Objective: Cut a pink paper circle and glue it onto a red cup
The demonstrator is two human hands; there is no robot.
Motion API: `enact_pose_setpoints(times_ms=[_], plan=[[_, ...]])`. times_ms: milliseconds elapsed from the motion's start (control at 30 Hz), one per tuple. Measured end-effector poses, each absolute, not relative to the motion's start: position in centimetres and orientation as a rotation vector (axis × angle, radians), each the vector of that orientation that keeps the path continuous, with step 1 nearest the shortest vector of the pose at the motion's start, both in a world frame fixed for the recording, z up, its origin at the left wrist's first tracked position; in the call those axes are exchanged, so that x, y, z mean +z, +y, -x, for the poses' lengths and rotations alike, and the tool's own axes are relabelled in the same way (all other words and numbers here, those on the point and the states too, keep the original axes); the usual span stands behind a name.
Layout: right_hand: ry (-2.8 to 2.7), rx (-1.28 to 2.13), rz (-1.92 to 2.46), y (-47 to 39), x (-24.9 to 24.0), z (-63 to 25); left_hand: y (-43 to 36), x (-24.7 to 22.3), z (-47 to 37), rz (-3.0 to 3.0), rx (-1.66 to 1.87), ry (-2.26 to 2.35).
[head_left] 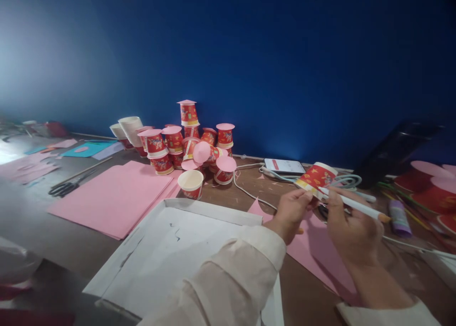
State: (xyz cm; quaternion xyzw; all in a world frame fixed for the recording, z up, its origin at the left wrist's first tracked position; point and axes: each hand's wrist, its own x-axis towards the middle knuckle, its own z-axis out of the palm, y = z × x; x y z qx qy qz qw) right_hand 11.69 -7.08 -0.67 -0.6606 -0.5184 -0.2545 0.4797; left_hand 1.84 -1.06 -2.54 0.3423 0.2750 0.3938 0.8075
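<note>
A red and yellow patterned paper cup (pixel 316 176) is tilted on its side in my left hand (pixel 292 211), whose fingers close around its lower edge. Something small and orange pokes out below that hand, too little of it showing to name. My right hand (pixel 356 226) grips a white marker pen (pixel 359 206) with an orange end. The pen's tip points left at the cup's side; whether it touches cannot be made out. Beneath both hands lies a pink paper sheet (pixel 320 254).
Red cups topped with pink paper (pixel 173 138) are stacked by the blue wall. A single cup (pixel 191 183), pink sheets (pixel 114 197), scissors (pixel 66 187) and a white box lid (pixel 171 245) lie leftward. Behind the held cup are a phone (pixel 284 166) and cables; a glue stick (pixel 399 217) is rightward.
</note>
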Motion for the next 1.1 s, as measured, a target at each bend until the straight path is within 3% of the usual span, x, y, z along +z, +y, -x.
enact_pose_setpoints(times_ms=[1100], plan=[[-1.214,-0.623,1.719,-6.9,-1.0,-11.6,-1.2,-1.6,-1.7,-0.503,0.966,0.353]])
